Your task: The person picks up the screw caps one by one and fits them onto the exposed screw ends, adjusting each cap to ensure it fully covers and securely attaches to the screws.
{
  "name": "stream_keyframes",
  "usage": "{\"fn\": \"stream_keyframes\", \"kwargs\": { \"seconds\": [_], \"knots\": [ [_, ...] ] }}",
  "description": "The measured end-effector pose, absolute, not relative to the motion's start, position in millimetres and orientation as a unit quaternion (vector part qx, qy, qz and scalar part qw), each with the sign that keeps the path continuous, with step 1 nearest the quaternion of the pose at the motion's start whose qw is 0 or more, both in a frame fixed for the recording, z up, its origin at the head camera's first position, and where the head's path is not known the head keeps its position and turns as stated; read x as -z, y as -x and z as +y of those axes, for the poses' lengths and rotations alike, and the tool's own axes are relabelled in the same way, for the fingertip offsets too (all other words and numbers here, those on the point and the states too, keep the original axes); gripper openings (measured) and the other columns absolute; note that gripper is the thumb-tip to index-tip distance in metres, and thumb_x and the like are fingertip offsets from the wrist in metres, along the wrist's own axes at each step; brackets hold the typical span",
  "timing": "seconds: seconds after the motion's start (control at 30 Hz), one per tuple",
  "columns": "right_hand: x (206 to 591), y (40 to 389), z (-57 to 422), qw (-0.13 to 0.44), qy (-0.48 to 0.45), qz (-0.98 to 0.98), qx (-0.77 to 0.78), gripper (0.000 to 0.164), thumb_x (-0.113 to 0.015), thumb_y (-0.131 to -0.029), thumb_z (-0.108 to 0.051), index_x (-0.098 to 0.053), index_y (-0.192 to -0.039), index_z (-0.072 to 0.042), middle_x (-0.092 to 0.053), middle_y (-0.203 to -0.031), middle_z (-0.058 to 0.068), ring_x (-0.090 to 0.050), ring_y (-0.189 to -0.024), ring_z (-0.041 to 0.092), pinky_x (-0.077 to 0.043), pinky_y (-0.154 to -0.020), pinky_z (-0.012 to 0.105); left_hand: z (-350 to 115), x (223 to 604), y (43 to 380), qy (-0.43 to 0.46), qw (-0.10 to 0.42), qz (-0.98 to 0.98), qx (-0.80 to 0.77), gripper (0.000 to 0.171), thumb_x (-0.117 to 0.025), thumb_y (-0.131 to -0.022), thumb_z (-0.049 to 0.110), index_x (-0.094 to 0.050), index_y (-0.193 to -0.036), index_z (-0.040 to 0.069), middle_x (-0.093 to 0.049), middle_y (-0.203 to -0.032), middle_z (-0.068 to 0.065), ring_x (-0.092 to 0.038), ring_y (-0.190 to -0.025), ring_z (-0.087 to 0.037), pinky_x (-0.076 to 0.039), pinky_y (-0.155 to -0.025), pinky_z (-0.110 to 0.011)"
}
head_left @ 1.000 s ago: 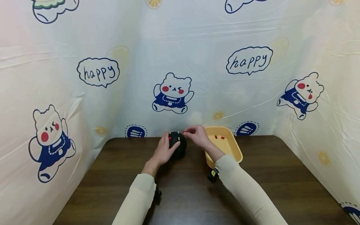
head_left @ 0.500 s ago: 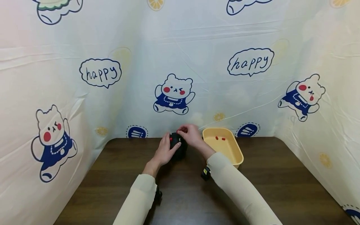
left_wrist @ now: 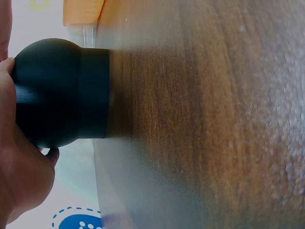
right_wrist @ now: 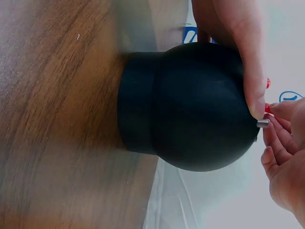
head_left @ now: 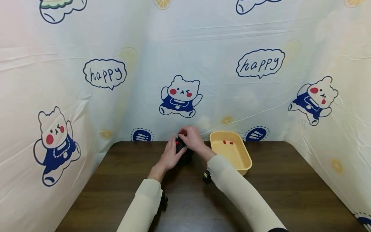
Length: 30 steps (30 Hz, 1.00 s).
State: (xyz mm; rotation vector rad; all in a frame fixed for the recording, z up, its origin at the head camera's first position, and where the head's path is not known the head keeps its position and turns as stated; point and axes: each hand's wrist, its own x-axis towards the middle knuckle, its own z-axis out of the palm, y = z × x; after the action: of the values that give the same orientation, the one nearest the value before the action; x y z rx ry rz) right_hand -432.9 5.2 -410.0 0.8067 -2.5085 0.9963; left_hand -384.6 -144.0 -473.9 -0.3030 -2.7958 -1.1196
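A black rounded dome on a short cylindrical base stands on the table, with a metal threaded stud sticking out of its top. My left hand holds the dome from the left, thumb and fingers spread around its sides. Over the dome's top, my right hand pinches a small red cap between thumb and fingers. Whether that cap sits on a stud I cannot tell. Another red cap is on the dome beside my left fingers. My hands hide much of the dome's top in the head view.
Right of the dome stands a yellow tray. Two small red caps lie toward its far end. The brown wooden table ends at a printed white cloth backdrop just behind the dome.
My right hand has moved left with the red cap, from beside the dome to over its top, hiding the studs there. My left hand has stayed on the dome.
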Motion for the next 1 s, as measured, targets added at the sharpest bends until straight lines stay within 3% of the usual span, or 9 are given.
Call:
{"fn": "stream_keyframes", "kwargs": {
  "seconds": [0.6,1.0],
  "knots": [
    [417.3,434.9,2.1,0.145,-0.29,-0.889,-0.323,0.009,-0.071,-0.098,-0.014,-0.078,-0.1,-0.011,-0.075,-0.092,0.001,-0.065,-0.079,0.014,-0.056,-0.075,0.03,-145.9,477.9,385.9,0.116,0.066,-0.919,0.37,0.096,-0.046,-0.099,0.069,-0.008,-0.164,0.01,-0.017,-0.167,-0.012,-0.021,-0.15,-0.032,-0.029,-0.118,-0.063],
    [412.9,437.2,3.1,0.104,-0.3,-0.899,-0.302,0.017,-0.064,-0.1,-0.011,-0.078,-0.109,-0.007,-0.075,-0.106,0.007,-0.068,-0.095,0.02,-0.057,-0.088,0.036,-145.0,473.8,385.6,0.119,0.061,-0.92,0.368,0.091,-0.048,-0.102,0.061,-0.006,-0.163,0.01,-0.016,-0.167,-0.013,-0.02,-0.15,-0.032,-0.029,-0.118,-0.06]
  ]
}}
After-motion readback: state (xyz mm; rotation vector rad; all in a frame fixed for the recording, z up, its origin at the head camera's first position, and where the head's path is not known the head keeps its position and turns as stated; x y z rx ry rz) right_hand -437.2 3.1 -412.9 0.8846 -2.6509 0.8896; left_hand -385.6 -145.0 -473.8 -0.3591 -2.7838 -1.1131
